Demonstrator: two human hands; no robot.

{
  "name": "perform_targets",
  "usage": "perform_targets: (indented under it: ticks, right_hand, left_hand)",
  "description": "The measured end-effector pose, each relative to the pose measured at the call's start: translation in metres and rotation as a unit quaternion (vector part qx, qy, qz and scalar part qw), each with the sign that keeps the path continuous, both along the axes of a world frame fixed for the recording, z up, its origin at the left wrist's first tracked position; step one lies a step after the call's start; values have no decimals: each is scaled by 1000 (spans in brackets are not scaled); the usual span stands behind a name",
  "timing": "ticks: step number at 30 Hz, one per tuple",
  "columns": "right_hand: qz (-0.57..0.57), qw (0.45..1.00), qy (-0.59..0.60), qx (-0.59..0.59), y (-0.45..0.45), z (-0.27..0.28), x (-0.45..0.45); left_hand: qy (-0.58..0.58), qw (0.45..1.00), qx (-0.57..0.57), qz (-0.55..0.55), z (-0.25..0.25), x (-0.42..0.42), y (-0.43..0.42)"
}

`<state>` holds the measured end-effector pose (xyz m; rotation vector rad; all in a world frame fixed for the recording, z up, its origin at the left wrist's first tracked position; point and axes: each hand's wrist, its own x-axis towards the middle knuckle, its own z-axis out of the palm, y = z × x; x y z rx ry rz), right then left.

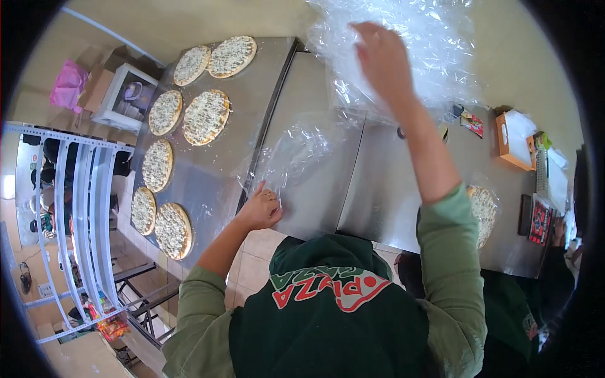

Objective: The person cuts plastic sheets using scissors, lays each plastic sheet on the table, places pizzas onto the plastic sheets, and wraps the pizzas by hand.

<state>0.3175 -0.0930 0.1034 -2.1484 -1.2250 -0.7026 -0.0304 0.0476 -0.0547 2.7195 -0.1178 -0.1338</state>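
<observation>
At the table's near edge, my left hand (261,208) is closed in a pinch on the edge of a clear plastic bag (304,148) that lies on the steel table. My right hand (381,55) is raised over a large heap of clear plastic bags (435,50) at the far side; its fingers are blurred, and what they hold, if anything, is unclear. To the left, several cheese-topped pizzas (206,117) lie unwrapped on a steel table (208,167).
A pizza in clear plastic (482,214) lies right of my right sleeve. Beyond it are a wooden box (517,140), a red packet (471,124) and a dark device (539,220). Metal shelving (82,220) stands left. Another person's hand (558,231) shows at far right.
</observation>
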Motion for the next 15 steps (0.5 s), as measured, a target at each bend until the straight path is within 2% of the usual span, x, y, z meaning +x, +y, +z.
perform_targets:
  ticks: [1,2,3,5,7,9,10,11,13,15]
  right_hand:
    - [84,996,35,19,3,-5,-33]
    - [261,965,16,25,5,-25,-60]
    - [350,934,58,-51,14,-46,-88]
    - [307,947,48,-76,25,-100,-131]
    - [223,959,24,-172,26,-164,-139]
    - [221,915,106,-320,6,-173,-140]
    - [237,904,115,-335,-9,-177,-141]
    - [254,892,125,-352,-26,-180,-144]
    - [222,908,129,-331,-63,-195,-166]
    - [214,914,195,-285,-83,-197,-201]
  left_hand:
    - [0,1000,-21,2,-6,1,0]
    - [2,999,-42,2,-16,0,1]
    - [5,998,-61,2,-23,-2,1]
    - [0,997,-62,-45,-34,-2,-7]
    - [7,995,-78,-56,-34,0,-17]
    - [25,993,-110,-27,-28,1,-22]
    - [21,979,-181,94,-30,-2,-19]
    - [27,961,-199,191,-32,-3,-12]
    - [42,895,-233,378,-17,16,-1]
    - [-20,946,-120,300,-24,35,4]
